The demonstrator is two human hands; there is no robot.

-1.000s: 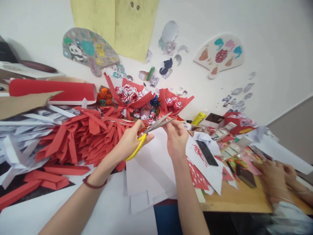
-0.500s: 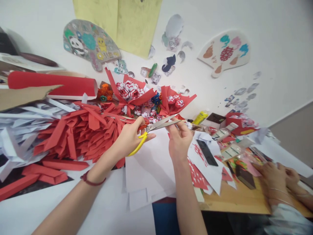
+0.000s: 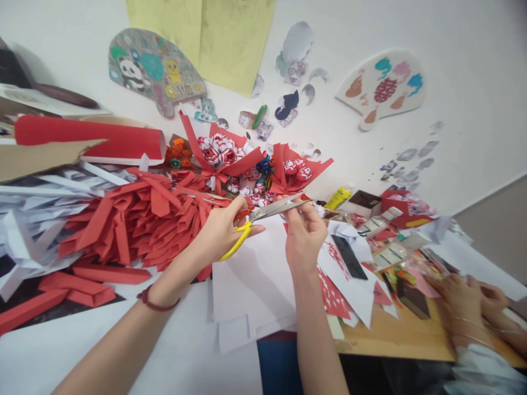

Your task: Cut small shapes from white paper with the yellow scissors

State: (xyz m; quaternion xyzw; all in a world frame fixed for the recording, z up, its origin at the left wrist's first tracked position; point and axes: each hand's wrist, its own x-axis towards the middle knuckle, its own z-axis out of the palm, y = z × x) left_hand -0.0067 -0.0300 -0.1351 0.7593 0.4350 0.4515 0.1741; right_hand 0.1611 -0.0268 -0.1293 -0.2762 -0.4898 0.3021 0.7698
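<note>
My left hand (image 3: 220,229) grips scissors (image 3: 237,242) with one yellow and one red handle loop. Their metal blades point right and stand slightly apart. At the blade tips, my right hand (image 3: 303,237) is closed in a pinch, and whatever it holds is too small and hidden to name. Both hands are above a stack of white paper sheets (image 3: 251,291). Close to my left wrist lies a large heap of folded red paper strips (image 3: 152,230).
Folded white strips (image 3: 37,219) pile up at the left. Red-wrapped paper bouquets (image 3: 220,151) stand against the wall. A black phone (image 3: 349,257) lies on papers to the right. Farther right, another person's hands (image 3: 465,299) work at the wooden table (image 3: 382,337).
The scissor blades have closed somewhat between the frames. My hands have hardly moved, and the whole view has shifted slightly.
</note>
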